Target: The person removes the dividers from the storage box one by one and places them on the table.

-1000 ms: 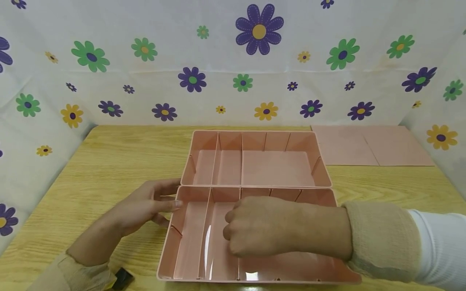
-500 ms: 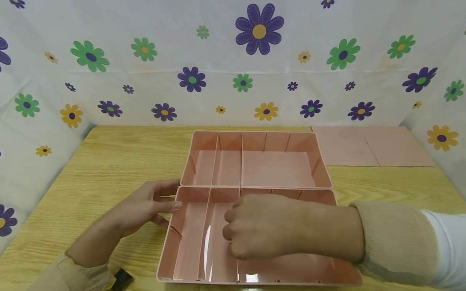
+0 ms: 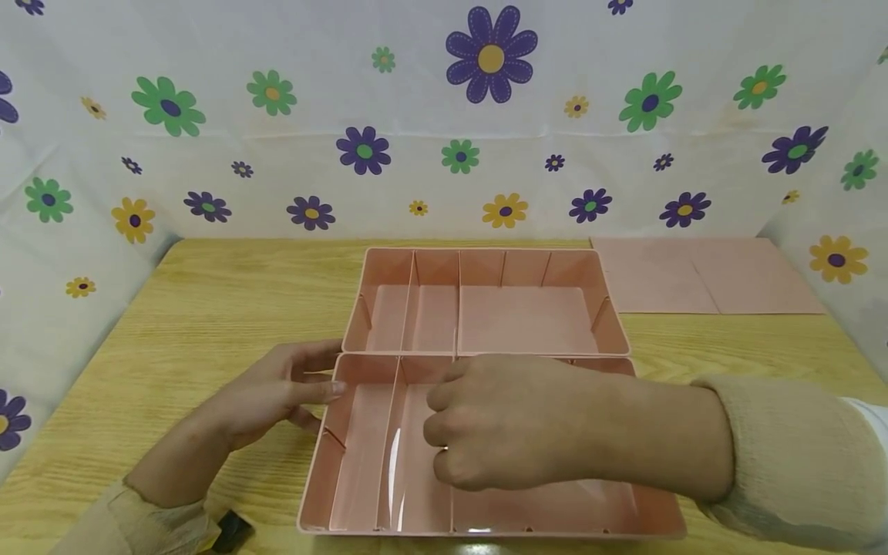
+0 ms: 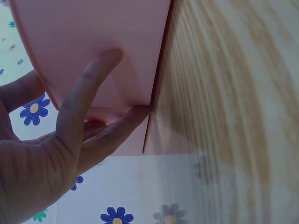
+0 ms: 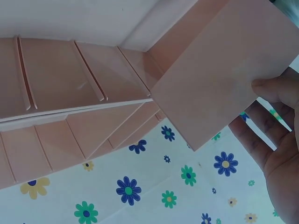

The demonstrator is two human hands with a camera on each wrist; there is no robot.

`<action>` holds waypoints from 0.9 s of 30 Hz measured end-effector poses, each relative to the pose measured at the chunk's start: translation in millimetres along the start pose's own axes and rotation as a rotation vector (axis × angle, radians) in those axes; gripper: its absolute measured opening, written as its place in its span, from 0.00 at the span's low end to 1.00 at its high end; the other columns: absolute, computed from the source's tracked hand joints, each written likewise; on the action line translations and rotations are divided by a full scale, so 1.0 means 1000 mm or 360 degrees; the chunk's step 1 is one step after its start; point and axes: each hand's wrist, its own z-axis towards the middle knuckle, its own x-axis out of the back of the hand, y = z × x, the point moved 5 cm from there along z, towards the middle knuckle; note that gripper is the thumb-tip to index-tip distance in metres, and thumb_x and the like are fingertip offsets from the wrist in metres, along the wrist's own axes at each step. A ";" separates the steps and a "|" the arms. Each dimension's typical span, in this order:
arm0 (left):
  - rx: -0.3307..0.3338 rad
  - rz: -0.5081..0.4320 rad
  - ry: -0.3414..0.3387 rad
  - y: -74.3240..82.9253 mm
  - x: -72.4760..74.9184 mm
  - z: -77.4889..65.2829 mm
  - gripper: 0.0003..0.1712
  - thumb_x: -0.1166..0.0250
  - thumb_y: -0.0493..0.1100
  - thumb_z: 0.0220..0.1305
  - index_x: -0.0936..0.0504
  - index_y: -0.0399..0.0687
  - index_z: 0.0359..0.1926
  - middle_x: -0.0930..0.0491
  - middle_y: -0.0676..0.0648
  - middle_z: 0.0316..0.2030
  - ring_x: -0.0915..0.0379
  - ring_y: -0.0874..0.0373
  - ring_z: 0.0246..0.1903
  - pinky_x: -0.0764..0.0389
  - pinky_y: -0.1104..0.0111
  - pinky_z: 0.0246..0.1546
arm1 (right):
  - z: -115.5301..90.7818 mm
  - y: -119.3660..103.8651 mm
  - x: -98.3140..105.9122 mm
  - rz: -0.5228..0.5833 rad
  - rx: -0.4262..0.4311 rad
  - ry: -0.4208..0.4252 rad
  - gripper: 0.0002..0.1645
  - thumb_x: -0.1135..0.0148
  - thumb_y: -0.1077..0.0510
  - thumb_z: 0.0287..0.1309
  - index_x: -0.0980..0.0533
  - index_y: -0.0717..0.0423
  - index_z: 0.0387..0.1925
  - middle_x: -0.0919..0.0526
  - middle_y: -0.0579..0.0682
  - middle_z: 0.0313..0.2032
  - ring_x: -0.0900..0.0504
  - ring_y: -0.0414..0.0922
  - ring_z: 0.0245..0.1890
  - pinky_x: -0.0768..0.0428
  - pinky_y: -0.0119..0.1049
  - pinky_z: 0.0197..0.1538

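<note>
Two pink drawer organizer trays lie one behind the other, the near tray [image 3: 357,532] and the far tray [image 3: 489,250]. My left hand [image 3: 277,393] rests against the near tray's left wall by the back corner, its thumb and fingers extended along it. Over the middle of the near tray is my right hand [image 3: 506,424], knuckles up. In the right wrist view its thumb and fingers pinch a flat pink divider [image 5: 219,79] by the edge, the divider's corner right at the tray rim. From above, the right hand hides most of that divider. Another divider [image 3: 391,432] stands further left.
Inside the far tray are two upright dividers [image 3: 411,301]. Flat pink panels [image 3: 694,277] lie at the table's back right. A small black object [image 3: 232,532] sits near the left sleeve. Flowered cloth [image 3: 416,92] surrounds the wooden table [image 3: 229,301].
The right forearm and cuff have shifted right, and the right hand has tilted slightly over the near tray. My left hand stays against the wall.
</note>
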 end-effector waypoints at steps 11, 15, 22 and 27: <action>-0.0007 -0.0011 -0.0003 -0.001 0.000 0.001 0.39 0.41 0.41 0.62 0.50 0.31 0.67 0.42 0.30 0.63 0.28 0.47 0.48 0.19 0.49 0.33 | -0.007 0.007 0.014 0.0091 -0.0019 0.0069 0.19 0.49 0.64 0.52 0.36 0.41 0.13 0.39 0.38 0.17 0.44 0.40 0.19 0.37 0.30 0.26; -0.0004 0.0004 0.0008 -0.001 0.001 0.000 0.39 0.41 0.41 0.62 0.50 0.31 0.67 0.43 0.30 0.64 0.28 0.46 0.49 0.19 0.50 0.33 | -0.010 0.009 0.016 0.0103 -0.0037 0.0079 0.18 0.48 0.65 0.51 0.35 0.41 0.14 0.39 0.38 0.17 0.44 0.40 0.20 0.37 0.30 0.26; 0.0013 0.0016 0.0032 -0.002 0.001 0.000 0.40 0.41 0.41 0.61 0.50 0.31 0.67 0.44 0.32 0.65 0.30 0.46 0.51 0.18 0.50 0.33 | -0.016 0.011 0.018 0.0086 -0.0070 0.0087 0.11 0.42 0.61 0.52 0.26 0.41 0.21 0.30 0.36 0.22 0.36 0.38 0.24 0.25 0.29 0.39; -0.0005 -0.0003 0.0019 -0.003 0.001 0.000 0.40 0.41 0.41 0.62 0.50 0.31 0.67 0.44 0.32 0.65 0.31 0.44 0.52 0.19 0.49 0.33 | -0.020 0.014 0.020 0.0078 -0.0085 0.0181 0.10 0.43 0.60 0.55 0.26 0.43 0.21 0.29 0.37 0.23 0.35 0.38 0.25 0.25 0.29 0.42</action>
